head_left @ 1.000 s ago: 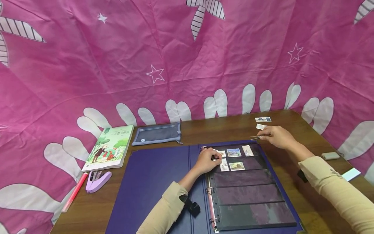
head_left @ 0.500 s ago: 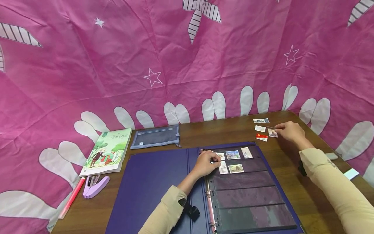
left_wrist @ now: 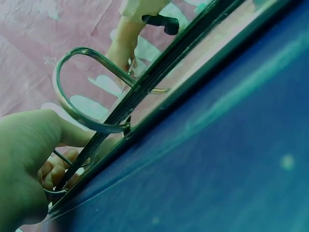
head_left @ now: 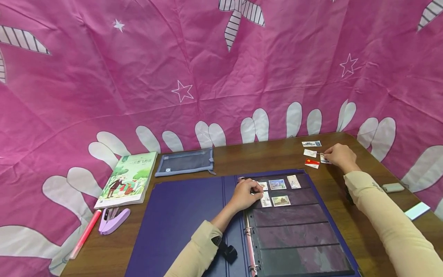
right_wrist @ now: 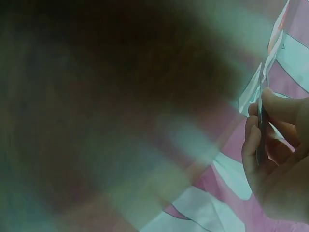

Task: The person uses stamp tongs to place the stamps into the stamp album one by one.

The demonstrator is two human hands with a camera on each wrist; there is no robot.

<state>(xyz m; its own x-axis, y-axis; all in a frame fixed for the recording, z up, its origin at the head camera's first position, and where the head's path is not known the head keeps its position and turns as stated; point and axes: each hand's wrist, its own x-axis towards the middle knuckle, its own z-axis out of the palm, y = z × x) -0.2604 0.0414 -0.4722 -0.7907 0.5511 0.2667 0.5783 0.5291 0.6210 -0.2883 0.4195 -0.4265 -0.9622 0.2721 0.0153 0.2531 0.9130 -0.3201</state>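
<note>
My left hand (head_left: 245, 195) rests, fingers loosely bent, at the upper left of a black stamp page (head_left: 287, 231) by the binder rings. In the left wrist view, this hand (left_wrist: 29, 162) lies beside the page's ringed edge. Stamps stand in the upper two pockets, including a landscape stamp (head_left: 281, 201) and a blue-toned stamp (head_left: 277, 184). At the right, my right hand (head_left: 342, 156) pinches tweezers (right_wrist: 262, 125), whose tips reach a stamp (head_left: 324, 159) partly covered by the fingers. Close by lie a red stamp (head_left: 312, 163), a pale stamp (head_left: 310, 153) and a long stamp (head_left: 311, 143).
The open blue binder (head_left: 183, 215) takes up the middle of the wooden table (head_left: 256, 156). Leftward are a picture book (head_left: 128, 179), a zip pouch (head_left: 185, 161), a purple stapler (head_left: 114, 221) and a red marker (head_left: 85, 234). Two small pale objects (head_left: 393, 187) (head_left: 417, 211) lie far right.
My right hand has moved right and away from above the binder's corner to the loose stamps, bringing the red stamp into sight. My left hand stays on the page.
</note>
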